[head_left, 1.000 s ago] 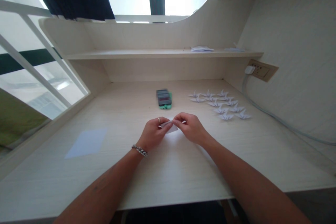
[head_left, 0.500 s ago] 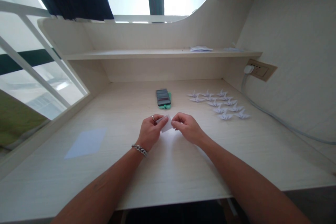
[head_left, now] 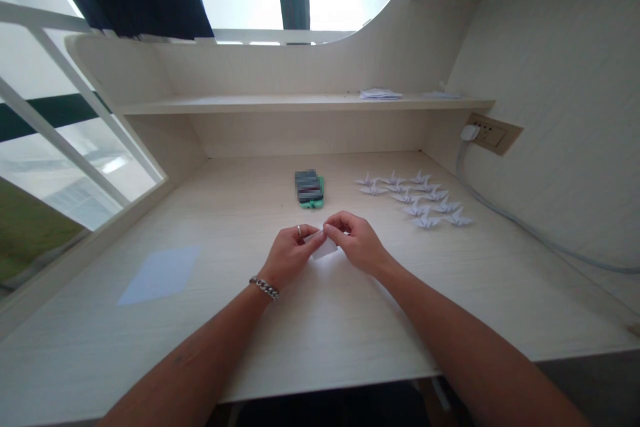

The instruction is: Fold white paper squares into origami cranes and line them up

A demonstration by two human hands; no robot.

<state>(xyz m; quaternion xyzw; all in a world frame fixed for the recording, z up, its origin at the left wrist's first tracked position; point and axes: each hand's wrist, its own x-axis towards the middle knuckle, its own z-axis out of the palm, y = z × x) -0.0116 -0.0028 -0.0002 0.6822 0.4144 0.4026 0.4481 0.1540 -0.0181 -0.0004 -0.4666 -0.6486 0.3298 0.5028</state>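
Both hands meet over the middle of the pale wooden desk (head_left: pixel 320 340). My left hand (head_left: pixel 289 255), with a ring and a chain bracelet, pinches one side of a small folded piece of white paper (head_left: pixel 325 250). My right hand (head_left: pixel 356 241) pinches the other side of it with thumb and forefinger. The paper is held just above the desk, mostly covered by the fingers.
A phone in a green case (head_left: pixel 310 189) lies behind the hands. Several white paper cranes (head_left: pixel 415 199) stand in rows to the right. A flat white sheet (head_left: pixel 160 273) lies at left. A cable (head_left: pixel 505 213) runs from a wall socket (head_left: pixel 493 133). Papers (head_left: pixel 380 93) rest on the shelf.
The hands have drawn together again over the paper; half a second ago the left hand had tilted it up, and now it lies lower between the fingertips.
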